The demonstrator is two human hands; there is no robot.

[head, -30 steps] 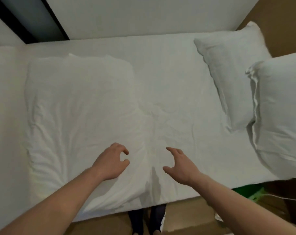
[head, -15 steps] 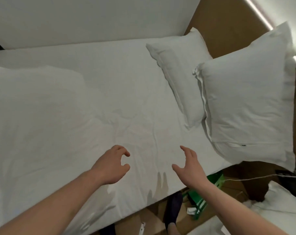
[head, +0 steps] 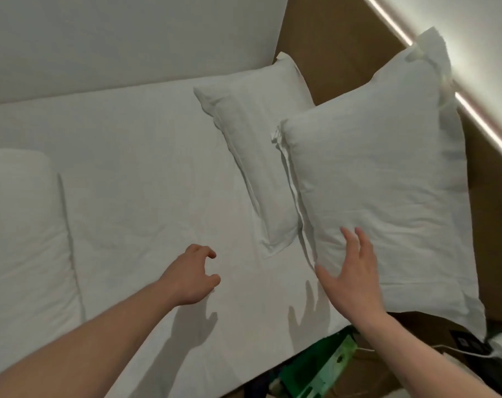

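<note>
White pillow (head: pixel 387 182) beneath right fingers (head: pixel 362 243)

Large white pillow (head: pixel 387 173): plump, creased, beside smaller pillow (head: pixel 255 145), near corner overhanging mattress (head: pixel 143 173) edge.

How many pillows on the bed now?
2. The far pillow lies by the wall; the near pillow sits beside it, by the right hand. More may lie off-frame.

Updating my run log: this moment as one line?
right hand: open, over near pillow, contact unclear | left hand: loosely curled above sheet, holding nothing | far pillow: lying on sheet
</note>
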